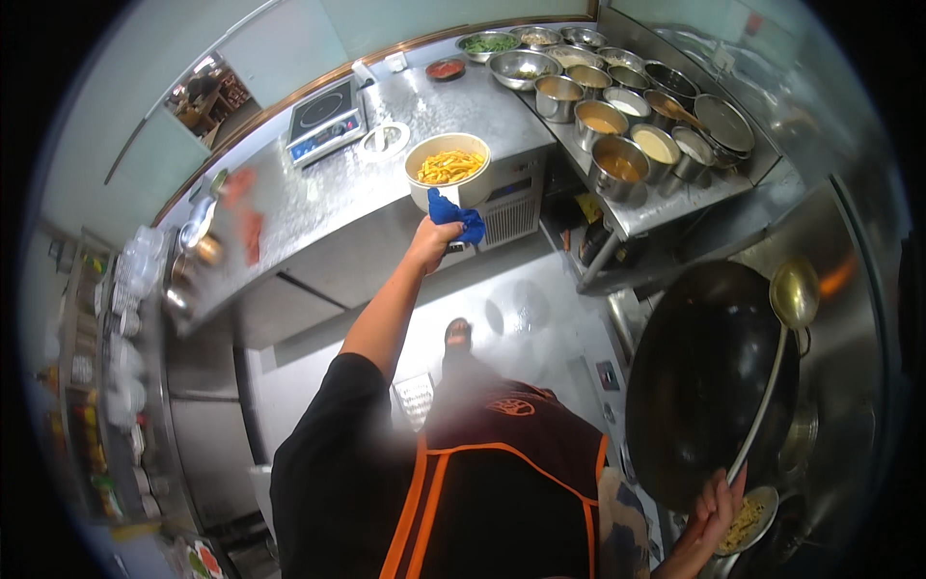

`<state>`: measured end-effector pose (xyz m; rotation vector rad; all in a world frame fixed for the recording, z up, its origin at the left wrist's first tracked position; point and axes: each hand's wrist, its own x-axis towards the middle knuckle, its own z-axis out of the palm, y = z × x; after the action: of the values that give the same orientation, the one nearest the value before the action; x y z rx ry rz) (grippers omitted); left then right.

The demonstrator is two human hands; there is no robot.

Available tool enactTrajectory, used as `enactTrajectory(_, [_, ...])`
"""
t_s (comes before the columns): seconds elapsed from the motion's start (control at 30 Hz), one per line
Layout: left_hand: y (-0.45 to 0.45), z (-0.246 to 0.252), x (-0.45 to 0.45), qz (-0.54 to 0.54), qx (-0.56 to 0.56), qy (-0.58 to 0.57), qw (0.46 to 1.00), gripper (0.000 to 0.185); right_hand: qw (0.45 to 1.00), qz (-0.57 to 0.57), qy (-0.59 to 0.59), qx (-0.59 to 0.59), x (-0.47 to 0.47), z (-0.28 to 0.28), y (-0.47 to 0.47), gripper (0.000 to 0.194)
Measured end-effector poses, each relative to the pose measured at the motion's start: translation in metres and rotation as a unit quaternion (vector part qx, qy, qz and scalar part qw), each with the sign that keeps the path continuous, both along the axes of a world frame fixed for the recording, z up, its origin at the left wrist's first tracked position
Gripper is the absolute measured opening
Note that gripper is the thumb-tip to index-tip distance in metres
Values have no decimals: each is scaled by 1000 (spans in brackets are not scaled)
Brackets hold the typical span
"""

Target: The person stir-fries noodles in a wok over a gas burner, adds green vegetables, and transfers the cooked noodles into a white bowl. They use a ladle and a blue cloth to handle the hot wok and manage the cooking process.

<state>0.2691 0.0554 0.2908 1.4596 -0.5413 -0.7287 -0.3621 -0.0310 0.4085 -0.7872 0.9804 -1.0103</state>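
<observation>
My left hand [432,242] grips the handle of a cream-coloured pot [452,194] through a folded blue cloth [457,217]. Yellow-orange strips of food [451,166] fill the pot, which is at the front edge of the steel counter; whether it rests there or hangs just above, I cannot tell. Low on the right, my right hand [712,510] is closed around the long handle of a metal ladle [763,405]. The ladle's bowl reaches across the far side of a large dark wok [698,391]. Close by my right hand is a dish of chopped food [749,517].
An induction cooker [325,119] and a white lid [384,141] lie on the steel counter [318,192]. Several steel pots and bowls of sauces and ingredients crowd the side table [655,213]. Shelves of dishes [126,362] stand left. An orange glow [839,279] shows beside the wok.
</observation>
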Motion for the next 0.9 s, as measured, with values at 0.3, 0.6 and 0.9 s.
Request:
enactTrajectory(0.3, [-121, -92, 281, -6, 0, 5, 1000, 30, 980, -174, 94, -27, 199, 10, 28, 61])
enactTrajectory(0.6, [-218, -128, 413, 84, -32, 175, 980, 25, 970, -230, -44, 58, 278, 56, 4, 17])
enactTrajectory(0.9, [-191, -117, 449, 164, 18, -5, 986, 27, 902, -328, 228, -165, 300, -3, -2, 23])
